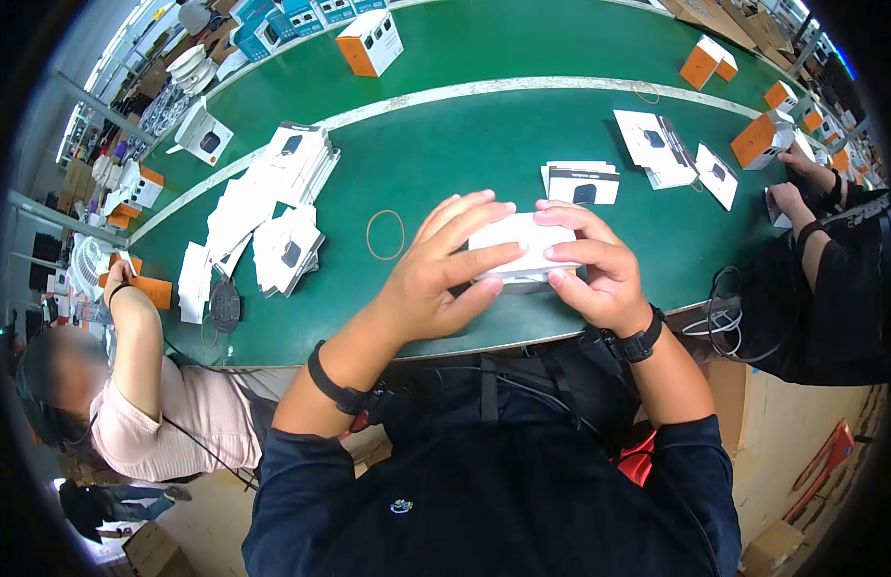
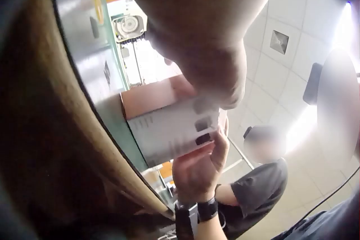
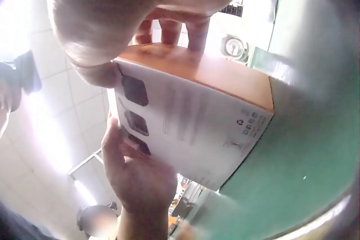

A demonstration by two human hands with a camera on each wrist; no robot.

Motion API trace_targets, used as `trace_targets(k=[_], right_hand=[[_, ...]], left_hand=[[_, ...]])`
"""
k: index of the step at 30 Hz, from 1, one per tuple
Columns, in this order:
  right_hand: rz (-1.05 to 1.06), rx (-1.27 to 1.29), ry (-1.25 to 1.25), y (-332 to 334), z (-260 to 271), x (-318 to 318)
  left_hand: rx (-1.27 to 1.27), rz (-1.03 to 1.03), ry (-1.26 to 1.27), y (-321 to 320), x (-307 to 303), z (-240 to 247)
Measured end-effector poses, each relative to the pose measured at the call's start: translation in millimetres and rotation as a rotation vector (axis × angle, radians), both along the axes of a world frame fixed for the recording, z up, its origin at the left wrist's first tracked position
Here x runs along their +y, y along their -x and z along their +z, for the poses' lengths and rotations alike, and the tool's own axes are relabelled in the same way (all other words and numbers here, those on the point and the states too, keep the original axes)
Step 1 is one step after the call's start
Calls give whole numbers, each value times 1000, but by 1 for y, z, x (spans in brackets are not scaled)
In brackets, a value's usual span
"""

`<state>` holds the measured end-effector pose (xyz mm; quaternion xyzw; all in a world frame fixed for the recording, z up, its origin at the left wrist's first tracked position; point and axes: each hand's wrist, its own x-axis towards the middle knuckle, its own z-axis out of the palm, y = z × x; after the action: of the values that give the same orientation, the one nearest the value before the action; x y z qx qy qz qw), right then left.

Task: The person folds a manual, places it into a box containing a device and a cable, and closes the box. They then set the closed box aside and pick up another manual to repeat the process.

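A white box [image 1: 508, 229] with orange sides stands upright on the green table, close to its near edge. My left hand [image 1: 441, 279] holds the box from the left, fingers over its top and thumb at the near side. From the right, my right hand [image 1: 602, 274] grips the top with curled fingers and thumb. In the right wrist view, the white face of the box [image 3: 191, 119] shows dark device pictures and small print. The left wrist view shows the same box [image 2: 166, 133] between both hands. Just behind it lies a small stack of printed cards [image 1: 585, 185].
Piles of white printed cards [image 1: 282, 183] lie to the left, near a loose rubber band [image 1: 385, 235]. More cards [image 1: 655, 149] lie at the right. A white-and-orange box [image 1: 370, 43] stands farther back. People work at both sides; one person's arm [image 1: 138, 322] reaches in from the left.
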<state>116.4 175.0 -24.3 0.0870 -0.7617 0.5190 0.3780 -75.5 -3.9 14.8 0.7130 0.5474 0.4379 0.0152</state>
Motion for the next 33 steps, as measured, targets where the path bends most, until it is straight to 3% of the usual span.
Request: trace_targets(k=[1, 5, 11, 13, 15, 17, 19, 21, 27, 29, 33], right_hand=[[13, -1, -18, -1, -1, 1], [64, -30, -30, -4, 4, 4], [21, -58, -291, -6, 9, 14], [8, -109, -370, -9, 22, 16], [8, -118, -436, -14, 27, 27], [-236, -178, -293, -15, 18, 46], [-538, -296, -455, -14, 13, 62], [-652, -498, -584, -20, 7, 69], [-560, -600, -403, -24, 0, 74], [-560, -595, -465, -25, -3, 77], [-569, -581, -429, -17, -12, 83]], left_hand=[[124, -7, 14, 4, -2, 4], [153, -64, 39, 8, -5, -3], [271, -88, 72, 5, -3, 9], [270, 72, 225, -1, -9, 19], [203, 88, 243, -1, -8, 19], [153, 137, 260, 11, -6, 20], [-34, 287, 82, 36, 10, 28], [-205, 483, 123, 59, 31, 47], [-125, 866, 341, 193, 112, 46], [-75, 977, 363, 208, 130, 47], [-55, 976, 394, 256, 157, 21]])
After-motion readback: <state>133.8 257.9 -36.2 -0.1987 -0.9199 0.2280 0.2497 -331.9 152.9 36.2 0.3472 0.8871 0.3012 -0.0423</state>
